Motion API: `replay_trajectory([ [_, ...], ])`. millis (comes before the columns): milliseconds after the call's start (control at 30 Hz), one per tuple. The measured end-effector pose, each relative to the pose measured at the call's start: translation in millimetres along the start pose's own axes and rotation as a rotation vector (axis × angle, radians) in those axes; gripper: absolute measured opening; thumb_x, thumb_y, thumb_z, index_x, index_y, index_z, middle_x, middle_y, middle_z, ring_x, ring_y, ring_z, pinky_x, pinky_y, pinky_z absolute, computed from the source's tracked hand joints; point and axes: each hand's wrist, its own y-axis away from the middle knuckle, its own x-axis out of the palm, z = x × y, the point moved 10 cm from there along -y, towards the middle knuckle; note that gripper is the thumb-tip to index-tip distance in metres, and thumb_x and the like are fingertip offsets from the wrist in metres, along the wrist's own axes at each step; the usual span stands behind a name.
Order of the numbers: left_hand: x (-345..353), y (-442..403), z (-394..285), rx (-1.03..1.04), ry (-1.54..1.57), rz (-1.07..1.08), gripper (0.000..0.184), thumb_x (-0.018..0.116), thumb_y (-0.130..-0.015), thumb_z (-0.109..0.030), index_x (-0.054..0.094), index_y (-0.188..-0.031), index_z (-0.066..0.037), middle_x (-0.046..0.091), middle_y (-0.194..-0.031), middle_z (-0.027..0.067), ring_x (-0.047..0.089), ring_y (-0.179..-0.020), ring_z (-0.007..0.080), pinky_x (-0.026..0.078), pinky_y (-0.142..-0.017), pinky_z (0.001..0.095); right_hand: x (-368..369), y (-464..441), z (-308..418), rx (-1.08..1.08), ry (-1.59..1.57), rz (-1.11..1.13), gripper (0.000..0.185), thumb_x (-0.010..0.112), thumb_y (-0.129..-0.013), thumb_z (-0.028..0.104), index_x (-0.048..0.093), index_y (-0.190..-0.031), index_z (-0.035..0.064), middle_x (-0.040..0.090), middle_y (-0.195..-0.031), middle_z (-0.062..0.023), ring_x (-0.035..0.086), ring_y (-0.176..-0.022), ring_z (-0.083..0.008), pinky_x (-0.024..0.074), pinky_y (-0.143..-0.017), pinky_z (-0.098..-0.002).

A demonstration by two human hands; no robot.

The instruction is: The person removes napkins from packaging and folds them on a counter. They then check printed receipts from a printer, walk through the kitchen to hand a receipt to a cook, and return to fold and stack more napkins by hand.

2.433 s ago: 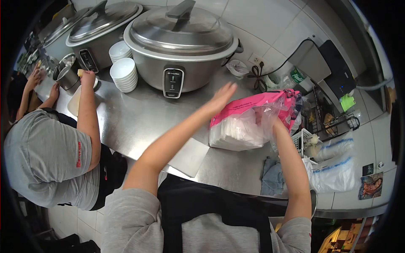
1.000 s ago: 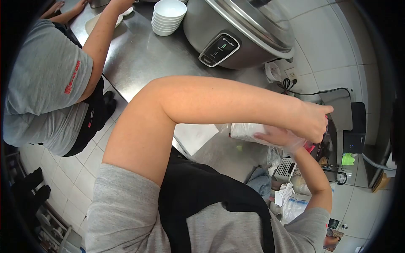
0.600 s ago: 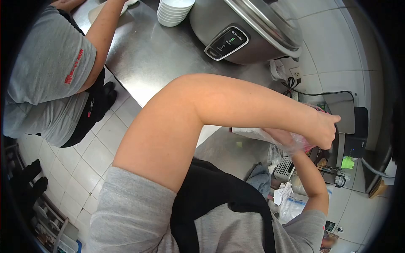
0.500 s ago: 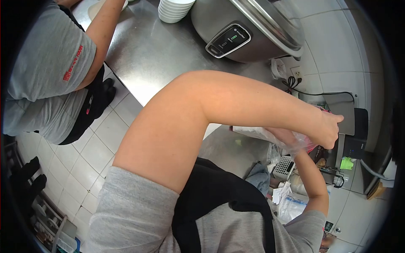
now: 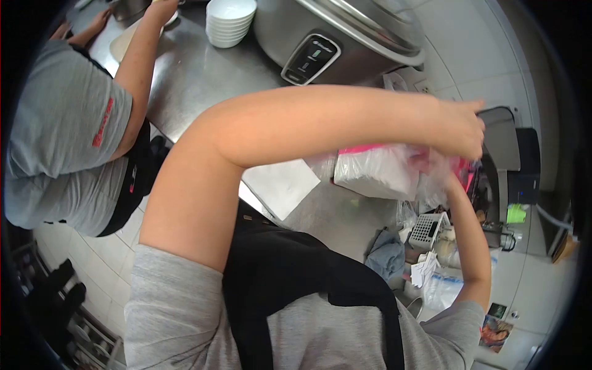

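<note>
A clear plastic bag (image 5: pixel 376 174) with pink print and a white block of folded-looking sheets inside lies on the steel counter. My left hand (image 5: pixel 461 131) reaches across from the left, its fingers curled at the bag's loose end and one digit sticking out. Just below it, my right hand (image 5: pixel 424 161) is wrapped in the crumpled film, closed around the bag; blur and plastic veil its fingers. To the left of the bag, a white square sheet or stack (image 5: pixel 282 187) rests on the counter, partly covered by my left arm.
A large rice cooker (image 5: pixel 327 43) and a stack of white bowls (image 5: pixel 230 23) stand behind my arm. A person in a grey shirt (image 5: pixel 74 117) works at the left. On the right are a white basket (image 5: pixel 427 230), a grey cloth (image 5: pixel 385 254) and a black device (image 5: pixel 526 166).
Both my hands have moved up and slightly left in view, and more of the bag now shows. The white square sheet has come into clearer view. The person's arm at left has shifted.
</note>
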Motion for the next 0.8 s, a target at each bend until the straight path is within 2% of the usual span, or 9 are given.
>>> replay_trajectory([
  [33,3,0,7,-0.005,0.020,-0.027,0.014,0.072,-0.062,-0.018,0.069,-0.074,-0.013,0.066,-0.080,-0.0028,0.059,-0.092,0.0174,0.031,-0.102,0.0493,-8,3,7,0.036,-0.398,0.037,0.058,0.060,-0.085,0.035,0.043,-0.128,0.0003,0.054,-0.116,-0.0156,0.055,-0.105,-0.0291,0.0433,-0.093,-0.0376],
  [67,3,0,9,0.022,0.024,-0.024,0.014,0.072,-0.062,-0.018,0.069,-0.074,-0.013,0.066,-0.080,-0.0028,0.059,-0.092,0.0174,0.031,-0.102,0.0493,-19,7,32,-0.265,0.022,-0.024,0.035,0.066,-0.078,0.017,0.052,-0.106,0.0020,0.056,-0.092,-0.0099,0.054,-0.084,-0.0231,0.0465,-0.074,-0.0342],
  [133,13,-3,7,0.062,-0.006,0.072,0.009,0.063,-0.075,-0.015,0.068,-0.082,-0.013,0.067,-0.078,0.0031,0.063,-0.090,0.0214,0.036,-0.095,0.0550,-7,8,40,-0.153,-0.183,0.042,0.033,0.067,-0.076,0.016,0.053,-0.102,0.0018,0.056,-0.087,-0.0098,0.054,-0.081,-0.0228,0.0468,-0.072,-0.0347],
  [200,14,-8,1,0.040,0.027,0.092,0.007,0.065,-0.071,-0.012,0.068,-0.078,-0.011,0.066,-0.079,0.0021,0.061,-0.090,0.0206,0.033,-0.099,0.0535,27,-3,13,0.101,-0.509,0.274,0.047,0.075,-0.071,0.022,0.052,-0.107,0.0007,0.058,-0.094,-0.0116,0.059,-0.077,-0.0190,0.0510,-0.066,-0.0317],
  [433,6,-18,-15,0.027,0.016,0.170,0.008,0.067,-0.068,-0.009,0.068,-0.076,-0.009,0.064,-0.082,0.0007,0.058,-0.094,0.0195,0.029,-0.106,0.0504,-7,5,42,-0.017,-0.525,-0.058,0.042,0.076,-0.070,0.019,0.054,-0.102,0.0019,0.058,-0.083,-0.0084,0.059,-0.066,-0.0162,0.0477,-0.051,-0.0296],
  [533,2,-16,-22,0.046,0.005,0.157,0.011,0.067,-0.069,-0.009,0.068,-0.080,-0.010,0.063,-0.084,0.0002,0.057,-0.096,0.0193,0.028,-0.106,0.0499,-1,12,55,-0.039,-0.387,0.125,0.054,0.079,-0.063,0.032,0.058,-0.101,0.0000,0.060,-0.093,-0.0140,0.058,-0.085,-0.0282,0.0479,-0.074,-0.0402],
  [633,1,-15,-37,0.113,-0.019,0.121,0.015,0.067,-0.069,-0.011,0.068,-0.084,-0.010,0.063,-0.081,0.0002,0.058,-0.095,0.0188,0.027,-0.107,0.0506,-52,38,117,-0.395,0.004,-0.258,0.063,0.074,-0.070,0.046,0.055,-0.110,0.0019,0.061,-0.104,-0.0156,0.061,-0.092,-0.0300,0.0464,-0.083,-0.0417],
  [700,7,-12,-53,0.160,-0.012,0.128,0.013,0.067,-0.068,-0.012,0.068,-0.081,-0.010,0.063,-0.079,0.0004,0.058,-0.094,0.0191,0.026,-0.107,0.0511,-6,42,111,-0.038,0.152,0.375,0.071,0.070,-0.070,0.054,0.055,-0.116,0.0014,0.056,-0.122,-0.0169,0.054,-0.109,-0.0322,0.0402,-0.096,-0.0400],
  [800,22,-2,-77,0.250,-0.059,0.153,0.009,0.066,-0.065,-0.013,0.068,-0.074,-0.010,0.062,-0.074,0.0005,0.058,-0.092,0.0199,0.025,-0.108,0.0526,-4,49,133,-0.284,0.124,0.162,0.073,0.052,-0.081,0.062,0.047,-0.130,0.0085,0.050,-0.132,-0.0110,0.045,-0.123,-0.0278,0.0339,-0.103,-0.0399],
])
